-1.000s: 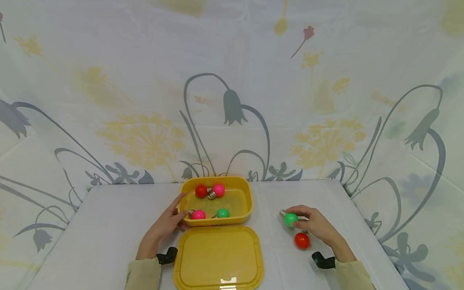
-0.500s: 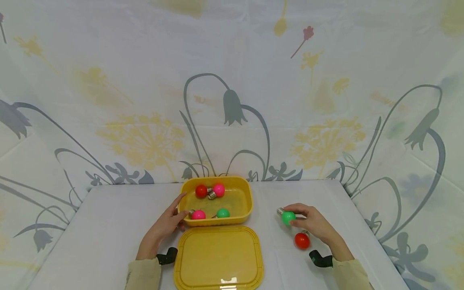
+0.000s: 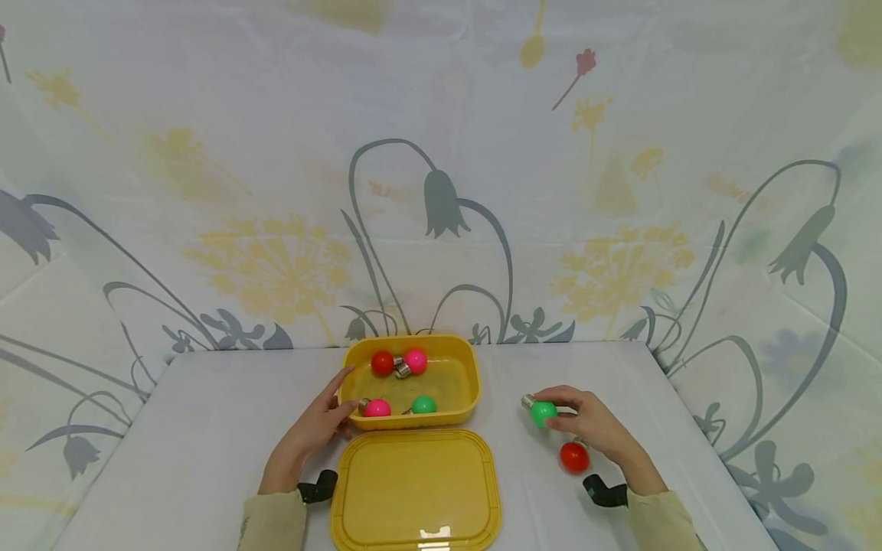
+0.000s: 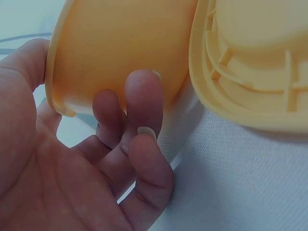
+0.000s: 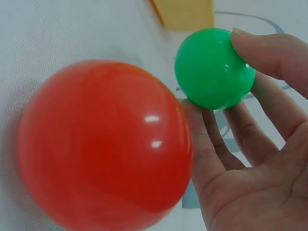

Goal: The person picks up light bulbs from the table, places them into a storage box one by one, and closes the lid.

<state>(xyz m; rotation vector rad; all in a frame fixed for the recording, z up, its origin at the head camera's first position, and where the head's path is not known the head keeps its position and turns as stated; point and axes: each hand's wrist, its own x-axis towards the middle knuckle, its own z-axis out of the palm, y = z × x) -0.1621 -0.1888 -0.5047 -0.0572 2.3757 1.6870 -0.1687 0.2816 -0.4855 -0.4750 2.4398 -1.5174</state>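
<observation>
My right hand (image 3: 594, 419) pinches a green light bulb (image 3: 543, 414) between thumb and fingers, its metal screw base pointing to the far left. Just below that hand, a red light bulb (image 3: 574, 458) lies on the table; it looms large in the right wrist view. My left hand (image 3: 315, 425) holds the left side of a yellow plastic box (image 3: 420, 420), the thumb at its rim and other fingers curled by the outer wall (image 4: 115, 48). Inside the box are a red bulb (image 3: 382, 363), two pink bulbs (image 3: 416, 360) and a green bulb (image 3: 423, 405).
A yellow lid (image 3: 416, 490) lies flat on the white table, directly in front of the box. Black wrist mounts (image 3: 605, 491) stick out inward from both wrists. A flower-patterned cloth (image 3: 441, 252) stands behind the table's far edge.
My right hand has shifted slightly left and away from me with the green light bulb. The left hand, the box and the red bulb on the table have stayed where they were.
</observation>
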